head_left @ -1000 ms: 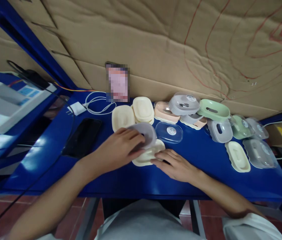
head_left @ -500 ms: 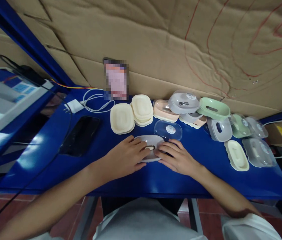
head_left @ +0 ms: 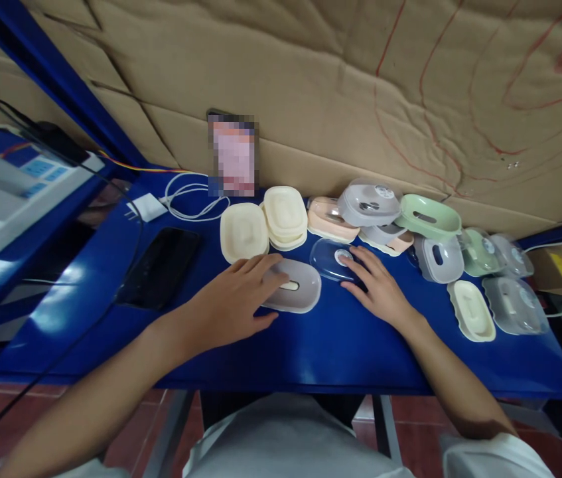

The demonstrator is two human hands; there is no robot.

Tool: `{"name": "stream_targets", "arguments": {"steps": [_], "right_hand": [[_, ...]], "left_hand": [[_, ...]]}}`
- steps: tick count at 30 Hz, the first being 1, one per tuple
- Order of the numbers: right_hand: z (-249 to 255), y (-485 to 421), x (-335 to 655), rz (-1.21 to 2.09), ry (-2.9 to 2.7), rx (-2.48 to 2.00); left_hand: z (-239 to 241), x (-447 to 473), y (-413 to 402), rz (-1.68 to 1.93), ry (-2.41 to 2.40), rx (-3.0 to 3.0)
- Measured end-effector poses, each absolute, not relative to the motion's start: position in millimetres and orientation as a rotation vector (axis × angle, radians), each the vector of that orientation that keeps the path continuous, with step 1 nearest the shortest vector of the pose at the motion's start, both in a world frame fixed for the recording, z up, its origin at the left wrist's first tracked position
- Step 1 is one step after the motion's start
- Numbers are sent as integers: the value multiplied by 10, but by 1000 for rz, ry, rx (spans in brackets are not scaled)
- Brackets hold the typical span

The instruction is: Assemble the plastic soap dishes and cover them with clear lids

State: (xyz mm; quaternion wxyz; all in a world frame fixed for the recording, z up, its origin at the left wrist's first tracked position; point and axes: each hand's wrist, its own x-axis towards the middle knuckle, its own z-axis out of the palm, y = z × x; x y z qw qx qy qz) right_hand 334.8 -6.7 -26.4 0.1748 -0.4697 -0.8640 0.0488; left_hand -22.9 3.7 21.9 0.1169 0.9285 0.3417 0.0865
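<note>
Gray tray [head_left: 294,293] could slide off the table [head_left: 310,345] because the left hand [head_left: 233,302] only rests flat, fingers open, while the right hand's [head_left: 377,285] spread fingers touch the clear lid [head_left: 328,255].

Desk [head_left: 310,345]: blue, smooth and glossy, throwing bright reflections near its left edge; backing wall [head_left: 310,86] is matt brown corrugated cardboard, creased, with red pen lines. Under the left hand [head_left: 233,302], grey dish [head_left: 296,294]: opaque plastic, smooth, satin sheen; under the right hand [head_left: 377,285], clear lid [head_left: 328,255]: transparent glossy plastic bearing a small round paper sticker. Cream trays [head_left: 243,232], pink tray [head_left: 328,219] and green tray [head_left: 427,216]: opaque smooth plastic, low gloss; black phone [head_left: 161,265]: glassy, reflective; white cable [head_left: 191,199]: smooth plastic sheath.
</note>
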Motion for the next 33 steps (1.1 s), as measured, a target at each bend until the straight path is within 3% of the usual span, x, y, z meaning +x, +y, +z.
{"name": "stream_targets", "arguments": {"steps": [6, 13, 22, 33], "right_hand": [[-179, -170, 3242, 315, -2251, -1234], [-184, -358, 2951, 203, -2491, -993], [-282, -314, 2915, 32, -2573, -927], [-266, -298, 2942, 143, -2560, -960]], "left_hand": [[121, -175, 65, 366, 1046, 2582], [-91, 43, 22, 525, 1053, 2516], [-108, -69, 68, 380, 1021, 2646], [-154, 44, 22, 305, 1152, 2722]]}}
